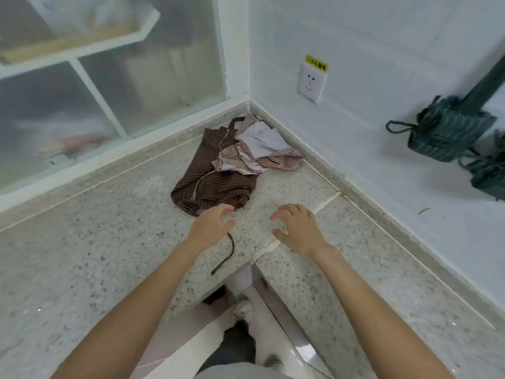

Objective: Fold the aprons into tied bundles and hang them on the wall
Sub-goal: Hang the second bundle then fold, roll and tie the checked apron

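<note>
Left hand (211, 224) open, fingers spread, fingertips at the near edge of the crumpled brown striped apron (216, 173) on the desk (95, 242); its dark tie (225, 254) trails just under the wrist. Right hand (296, 231) open, empty, beside it on bare desk. Two green tied bundles (448, 132) hang on the wall, far right of both hands.

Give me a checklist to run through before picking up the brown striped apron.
1. Both hands free: ok. The left hand and right hand are open above the counter, holding nothing.
2. Brown striped apron within reach: ok, just beyond the left fingertips.
3. Apron clear of other cloth: not ok. The checked apron lies on its far part.
4. Loose brown strap located: ok, it trails toward the counter edge.
5. Strap attached to the apron: cannot tell.
6. Free hanging place on the wall: cannot tell. Green bundles already hang there.
</note>
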The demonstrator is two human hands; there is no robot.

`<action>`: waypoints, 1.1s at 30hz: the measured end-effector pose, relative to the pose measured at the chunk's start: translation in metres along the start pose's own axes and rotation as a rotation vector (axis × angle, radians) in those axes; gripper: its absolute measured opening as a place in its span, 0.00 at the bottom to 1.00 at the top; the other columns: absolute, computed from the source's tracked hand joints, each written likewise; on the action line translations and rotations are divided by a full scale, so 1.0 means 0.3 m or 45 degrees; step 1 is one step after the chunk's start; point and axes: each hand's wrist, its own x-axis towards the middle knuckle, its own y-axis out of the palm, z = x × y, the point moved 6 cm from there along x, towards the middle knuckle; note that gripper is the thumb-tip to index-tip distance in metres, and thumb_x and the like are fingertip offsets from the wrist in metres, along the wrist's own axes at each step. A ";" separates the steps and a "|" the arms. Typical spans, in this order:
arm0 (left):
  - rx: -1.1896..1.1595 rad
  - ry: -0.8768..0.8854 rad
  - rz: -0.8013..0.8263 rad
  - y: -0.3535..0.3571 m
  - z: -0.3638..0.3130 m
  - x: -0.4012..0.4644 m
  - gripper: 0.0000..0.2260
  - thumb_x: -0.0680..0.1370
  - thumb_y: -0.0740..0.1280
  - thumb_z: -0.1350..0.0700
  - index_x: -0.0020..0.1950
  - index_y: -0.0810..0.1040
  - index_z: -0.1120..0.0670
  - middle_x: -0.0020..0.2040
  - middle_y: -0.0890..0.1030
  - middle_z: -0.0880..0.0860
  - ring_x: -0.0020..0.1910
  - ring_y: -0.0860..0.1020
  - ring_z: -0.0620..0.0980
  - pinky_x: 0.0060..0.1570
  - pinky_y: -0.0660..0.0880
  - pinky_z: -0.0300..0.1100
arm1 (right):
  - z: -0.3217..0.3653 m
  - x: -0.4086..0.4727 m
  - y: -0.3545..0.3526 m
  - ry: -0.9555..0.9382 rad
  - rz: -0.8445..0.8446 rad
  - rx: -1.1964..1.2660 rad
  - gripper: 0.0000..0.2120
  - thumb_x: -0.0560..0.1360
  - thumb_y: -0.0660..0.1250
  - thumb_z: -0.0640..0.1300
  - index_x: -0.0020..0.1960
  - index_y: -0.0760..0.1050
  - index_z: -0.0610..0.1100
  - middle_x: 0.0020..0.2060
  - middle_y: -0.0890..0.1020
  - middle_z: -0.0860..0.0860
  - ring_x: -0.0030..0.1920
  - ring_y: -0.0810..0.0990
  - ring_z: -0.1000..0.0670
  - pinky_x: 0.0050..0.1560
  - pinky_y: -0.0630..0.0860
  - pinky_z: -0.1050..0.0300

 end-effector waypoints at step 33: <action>-0.221 -0.222 0.173 0.019 0.131 1.070 0.53 0.68 0.71 0.38 0.76 0.40 0.59 0.74 0.60 0.60 0.70 0.64 0.56 0.62 0.66 0.46 | -0.338 1.184 0.062 0.471 -0.119 0.002 0.34 0.72 0.65 0.38 0.74 0.57 0.53 0.48 0.82 0.43 0.44 0.79 0.42 0.38 0.74 0.53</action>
